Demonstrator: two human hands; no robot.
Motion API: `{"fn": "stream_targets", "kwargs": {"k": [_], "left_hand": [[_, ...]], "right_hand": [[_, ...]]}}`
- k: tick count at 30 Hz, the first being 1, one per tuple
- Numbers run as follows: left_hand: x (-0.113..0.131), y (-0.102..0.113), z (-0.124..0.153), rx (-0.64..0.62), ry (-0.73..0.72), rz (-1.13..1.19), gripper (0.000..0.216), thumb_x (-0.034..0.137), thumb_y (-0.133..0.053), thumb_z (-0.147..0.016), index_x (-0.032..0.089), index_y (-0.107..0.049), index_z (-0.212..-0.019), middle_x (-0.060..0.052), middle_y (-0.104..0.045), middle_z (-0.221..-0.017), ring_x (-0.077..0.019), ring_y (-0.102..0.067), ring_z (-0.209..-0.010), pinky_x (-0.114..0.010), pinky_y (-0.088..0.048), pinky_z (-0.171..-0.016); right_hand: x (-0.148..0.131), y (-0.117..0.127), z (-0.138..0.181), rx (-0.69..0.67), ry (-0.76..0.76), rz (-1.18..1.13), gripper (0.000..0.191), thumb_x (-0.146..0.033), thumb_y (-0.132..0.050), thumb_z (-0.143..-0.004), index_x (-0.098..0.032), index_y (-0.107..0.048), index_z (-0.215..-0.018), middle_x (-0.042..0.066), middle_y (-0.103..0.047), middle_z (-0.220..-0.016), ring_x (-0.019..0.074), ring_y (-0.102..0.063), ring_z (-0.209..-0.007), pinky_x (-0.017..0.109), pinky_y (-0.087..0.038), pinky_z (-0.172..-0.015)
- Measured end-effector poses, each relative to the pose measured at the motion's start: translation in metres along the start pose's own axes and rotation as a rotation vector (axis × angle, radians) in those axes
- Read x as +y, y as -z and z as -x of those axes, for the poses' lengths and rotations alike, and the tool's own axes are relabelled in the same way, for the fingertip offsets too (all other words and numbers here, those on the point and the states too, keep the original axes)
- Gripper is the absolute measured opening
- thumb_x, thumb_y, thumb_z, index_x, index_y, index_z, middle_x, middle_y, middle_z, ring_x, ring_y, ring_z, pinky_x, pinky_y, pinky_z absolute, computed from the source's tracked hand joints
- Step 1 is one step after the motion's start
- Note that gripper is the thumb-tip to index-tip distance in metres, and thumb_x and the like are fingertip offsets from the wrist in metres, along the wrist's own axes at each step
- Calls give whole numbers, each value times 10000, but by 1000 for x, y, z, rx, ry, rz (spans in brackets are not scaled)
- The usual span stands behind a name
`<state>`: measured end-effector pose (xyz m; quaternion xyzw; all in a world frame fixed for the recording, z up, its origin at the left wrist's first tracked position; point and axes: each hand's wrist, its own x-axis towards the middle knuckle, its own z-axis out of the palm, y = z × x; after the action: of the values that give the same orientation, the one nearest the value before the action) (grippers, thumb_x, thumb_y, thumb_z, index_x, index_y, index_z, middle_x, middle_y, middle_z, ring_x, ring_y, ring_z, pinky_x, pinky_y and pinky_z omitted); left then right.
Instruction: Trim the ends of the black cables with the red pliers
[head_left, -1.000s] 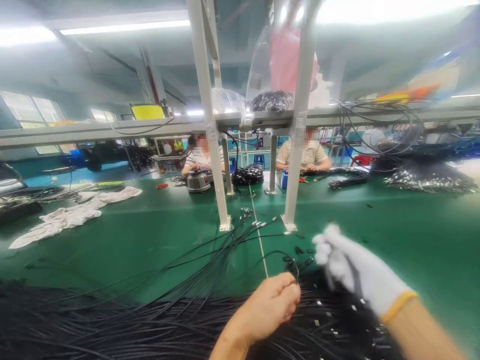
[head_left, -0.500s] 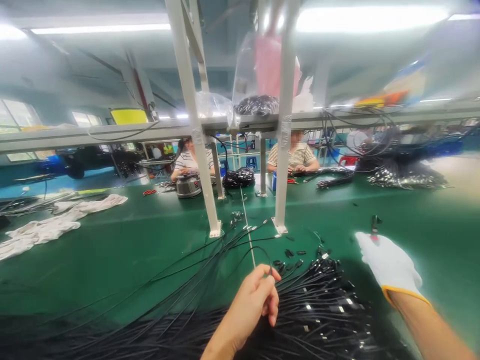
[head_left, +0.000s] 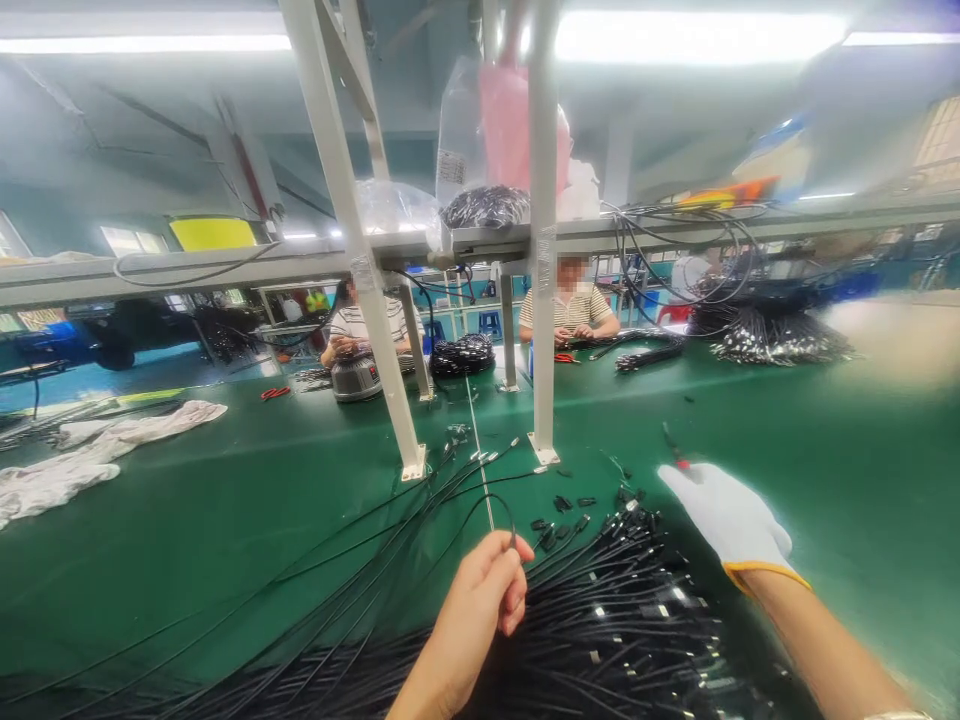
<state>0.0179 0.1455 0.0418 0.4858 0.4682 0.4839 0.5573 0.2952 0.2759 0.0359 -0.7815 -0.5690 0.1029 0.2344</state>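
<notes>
Near the middle of the bench my left hand (head_left: pixel 476 605) is bare and closed on a thin black cable (head_left: pixel 491 500), which loops up and away from my fingertips. My right hand (head_left: pixel 724 512) wears a white glove with a yellow cuff. It is closed around a small tool (head_left: pixel 681 461) with a dark tip and a red part at the grip; most of it is hidden in the glove, so its kind is unclear. Below and between my hands lies a thick pile of black cables (head_left: pixel 585 610) with metal-tipped ends. Several small black pieces (head_left: pixel 561 503) lie just beyond my left hand.
Two white posts (head_left: pixel 384 385) (head_left: pixel 543 380) rise from the green bench (head_left: pixel 247 540) and carry a shelf (head_left: pixel 307 268). A white cloth (head_left: pixel 127 440) lies at the left. Across the bench two people (head_left: pixel 574 310) sit near a grey device (head_left: pixel 356 378) and cable bundles (head_left: pixel 461 353).
The view has turned slightly right, so the scene sits further left. My right hand has tilted the tool's tip leftward. My left hand still holds the cable.
</notes>
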Motion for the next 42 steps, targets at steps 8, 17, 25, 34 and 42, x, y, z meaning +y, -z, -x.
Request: {"fn": "stream_targets", "kwargs": {"k": [8,17,25,34,42], "left_hand": [[2,-1,1,35,-37,-10,221,348,-466,-899,150,-503,-990,90,-370,-604,-73,-280,-507,-261,-197,-531],[2,-3,2,56,-25,-47,191,341,-476,-871,169,-494,-953,86,-396,-584,-81,-310,-490,-256,-228,-507],[1,-3,1,42,-43,-119,132,309,-428,-884,184,-473,-885,87,-397,-583,-78,-326,-481,-240,-268,-497],[2,-4,2,49,-24,-123,101,287,-424,-864,209,-428,-800,91,-375,-568,-76,-298,-481,-238,-249,-484],[1,-4,1,54,-32,-117,102,277,-424,-847,206,-440,-776,97,-346,-564,-72,-250,-482,-235,-213,-468]], "right_hand": [[-35,-3,42,20,275,75,318,-412,-425,-892,-235,-640,-1045,112,-664,-1012,259,-608,-878,337,-388,-652],[-60,-21,94,442,915,215,120,-329,-620,-787,-223,-629,-841,46,-612,-785,195,-514,-712,298,-260,-592],[-66,-28,99,417,905,308,124,-329,-668,-737,-221,-631,-787,47,-597,-739,206,-467,-678,323,-196,-595],[-64,-29,95,437,954,323,150,-355,-686,-745,-216,-643,-778,42,-572,-719,189,-412,-665,313,-156,-592],[-64,-32,93,453,955,303,184,-374,-726,-730,-222,-628,-699,28,-542,-666,174,-372,-641,308,-118,-587]]}}
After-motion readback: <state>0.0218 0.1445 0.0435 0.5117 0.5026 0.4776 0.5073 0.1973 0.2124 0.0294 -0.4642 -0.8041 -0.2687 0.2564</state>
